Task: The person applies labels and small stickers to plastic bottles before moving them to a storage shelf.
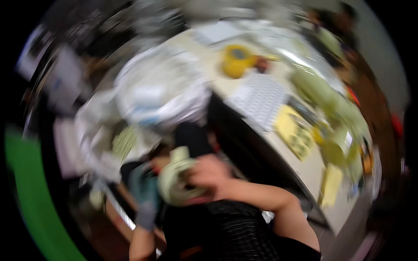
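A pale green roll (170,182), perhaps of tape or strip, is held in front of my body. A short flap of the same colour stands up from its top. My bare right hand (211,176) grips it from the right, with fingers at its hollow middle. Against the roll's left side is my left hand (146,191), in a grey-green glove. Motion smears its fingers, so whether it grips the roll does not show.
A big white bag (163,82) of pale material stands ahead, with a pale green bundle (125,142) at its left. To the right, a table (300,172) carries a yellow tape roll (236,61), a white sheet of small pieces (260,99), a yellow card (294,135) and film-wrapped rolls (324,98).
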Available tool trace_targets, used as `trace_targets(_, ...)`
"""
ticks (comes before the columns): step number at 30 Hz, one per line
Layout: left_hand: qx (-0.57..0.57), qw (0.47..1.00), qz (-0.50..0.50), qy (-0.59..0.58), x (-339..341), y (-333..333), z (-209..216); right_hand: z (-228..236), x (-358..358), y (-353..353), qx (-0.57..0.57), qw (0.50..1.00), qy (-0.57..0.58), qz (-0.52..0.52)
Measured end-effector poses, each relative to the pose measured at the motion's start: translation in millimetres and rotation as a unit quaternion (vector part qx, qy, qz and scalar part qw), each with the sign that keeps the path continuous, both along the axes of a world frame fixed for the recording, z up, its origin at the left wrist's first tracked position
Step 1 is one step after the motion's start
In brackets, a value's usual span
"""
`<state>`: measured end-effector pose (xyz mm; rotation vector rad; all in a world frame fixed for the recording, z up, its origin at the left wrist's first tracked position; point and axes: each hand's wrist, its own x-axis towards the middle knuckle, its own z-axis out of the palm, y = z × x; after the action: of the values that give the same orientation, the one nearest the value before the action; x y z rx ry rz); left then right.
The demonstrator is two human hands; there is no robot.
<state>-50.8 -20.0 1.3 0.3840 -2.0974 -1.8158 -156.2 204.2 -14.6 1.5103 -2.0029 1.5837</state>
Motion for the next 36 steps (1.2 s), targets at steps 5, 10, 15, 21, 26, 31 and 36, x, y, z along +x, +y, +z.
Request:
trace_targets(5, -0.309, 0.919, -0.203, 0.134, 33, 35, -15, 24, 36, 106, 0.280, 0.886, -0.359, -0.086)
trace_targets(10, -0.098, 0.984, 0.039, 0.145, -34, -48, -28, 31, 40, 89, 0.267, 0.872, -0.410, -0.015)
trace_targets(15, -0.122, 0.984, -0.025, -0.127, -123, -119, -69, 63, 22, 57, 0.408, 0.913, 0.011, 0.000)
trace_targets(21, -0.270, 0.957, 0.096, -0.043, -95, -91, -53, 49, 32, 45, 0.472, 0.869, -0.149, 0.010)
trace_targets(26, -0.395, 0.912, 0.107, 0.028, -81, -100, -59, 49, 29, 45, 0.485, 0.848, -0.212, 0.027)
trace_targets(31, -0.322, 0.941, 0.092, -0.044, -82, -94, -57, 42, 37, 54, 0.439, 0.825, -0.356, 0.010)
trace_targets(36, -0.420, 0.900, 0.113, 0.016, -90, -96, -63, 34, 48, 62, 0.417, 0.832, -0.365, 0.001)
